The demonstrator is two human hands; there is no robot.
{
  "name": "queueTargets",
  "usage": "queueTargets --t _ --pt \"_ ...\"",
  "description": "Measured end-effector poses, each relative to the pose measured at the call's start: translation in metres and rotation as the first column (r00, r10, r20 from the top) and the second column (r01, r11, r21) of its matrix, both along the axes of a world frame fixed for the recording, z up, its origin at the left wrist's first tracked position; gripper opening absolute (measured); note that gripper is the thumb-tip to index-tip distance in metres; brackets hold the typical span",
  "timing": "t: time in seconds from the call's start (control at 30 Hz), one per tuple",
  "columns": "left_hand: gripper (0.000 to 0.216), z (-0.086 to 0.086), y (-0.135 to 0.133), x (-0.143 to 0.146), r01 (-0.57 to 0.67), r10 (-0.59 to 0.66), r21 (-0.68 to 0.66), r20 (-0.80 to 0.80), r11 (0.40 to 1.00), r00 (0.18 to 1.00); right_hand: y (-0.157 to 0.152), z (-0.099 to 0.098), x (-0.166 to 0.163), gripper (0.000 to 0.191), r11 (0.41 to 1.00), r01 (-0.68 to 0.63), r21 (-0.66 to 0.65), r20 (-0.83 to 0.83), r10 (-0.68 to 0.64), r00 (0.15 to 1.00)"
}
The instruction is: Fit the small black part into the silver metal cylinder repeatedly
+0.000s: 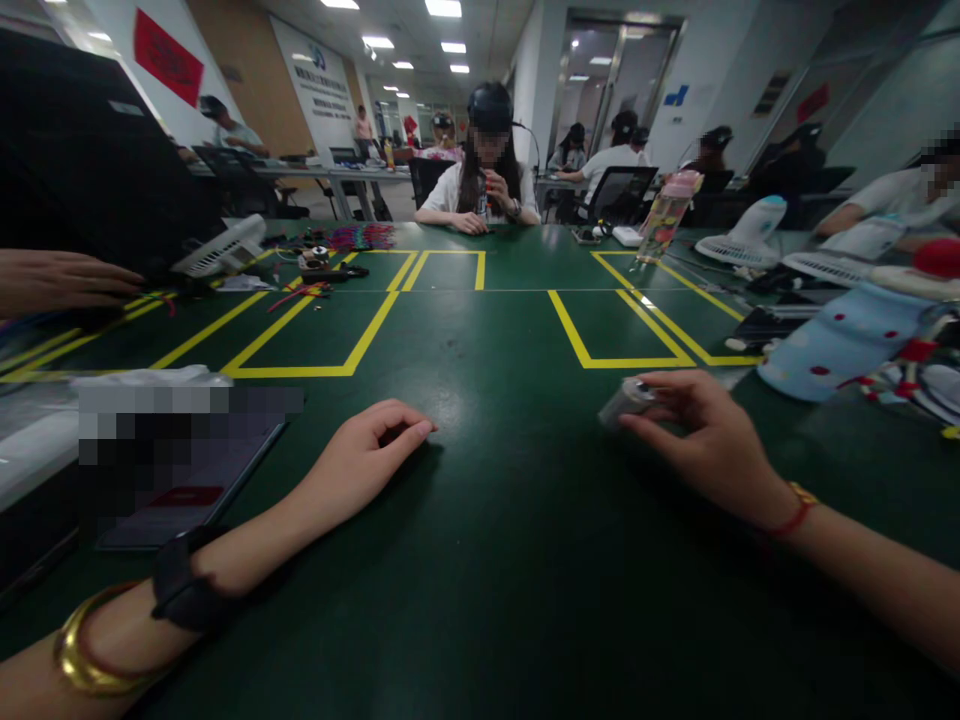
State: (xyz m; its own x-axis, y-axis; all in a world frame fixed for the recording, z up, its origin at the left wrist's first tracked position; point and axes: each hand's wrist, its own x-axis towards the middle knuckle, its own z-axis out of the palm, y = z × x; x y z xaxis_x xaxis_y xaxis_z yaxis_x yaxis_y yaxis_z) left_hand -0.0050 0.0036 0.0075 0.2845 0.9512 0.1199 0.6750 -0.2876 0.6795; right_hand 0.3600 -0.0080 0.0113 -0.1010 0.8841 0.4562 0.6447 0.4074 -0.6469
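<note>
My right hand pinches a small silvery-grey cylinder between thumb and fingers, just above the green table. Motion blurs the cylinder, and its exact kind cannot be made out; the end near my fingers looks darker. My left hand rests on the table with its fingers curled in and thumb tip against the index finger. Nothing shows in that hand. To its left lies a dark phone or tablet, partly blurred out.
Yellow tape marks boxes on the table. Wires and small parts lie back left, near another person's hand. A light-blue spotted container, a pink-lidded bottle and white fans stand right. A person sits opposite.
</note>
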Motion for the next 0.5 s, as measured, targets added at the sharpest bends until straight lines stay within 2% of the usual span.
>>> queueTargets --t 0.1,0.17,0.33,0.43,0.5 --pt "0.027 0.0 -0.001 -0.001 0.002 -0.002 0.008 -0.01 1.0 1.0 -0.001 -0.001 -0.059 0.042 0.958 -0.284 -0.05 -0.038 0.282 0.959" --pt "0.028 -0.001 -0.001 -0.002 0.005 -0.005 0.014 -0.012 1.0 1.0 0.0 -0.004 -0.083 0.039 0.928 -0.364 -0.075 -0.016 0.364 0.931" --pt "0.029 0.001 0.001 0.003 0.01 -0.01 0.001 0.002 1.0 1.0 0.003 -0.012 -0.094 0.039 0.916 -0.392 -0.089 0.004 0.394 0.919" --pt "0.029 0.011 0.002 0.021 0.051 -0.052 0.045 0.018 0.998 0.999 0.003 -0.014 -0.091 0.055 0.916 -0.381 -0.123 -0.055 0.377 0.925" --pt "0.029 0.02 0.002 0.04 0.115 -0.12 0.129 0.03 0.985 0.992 0.004 -0.016 -0.091 0.064 0.913 -0.384 -0.138 -0.095 0.374 0.923"
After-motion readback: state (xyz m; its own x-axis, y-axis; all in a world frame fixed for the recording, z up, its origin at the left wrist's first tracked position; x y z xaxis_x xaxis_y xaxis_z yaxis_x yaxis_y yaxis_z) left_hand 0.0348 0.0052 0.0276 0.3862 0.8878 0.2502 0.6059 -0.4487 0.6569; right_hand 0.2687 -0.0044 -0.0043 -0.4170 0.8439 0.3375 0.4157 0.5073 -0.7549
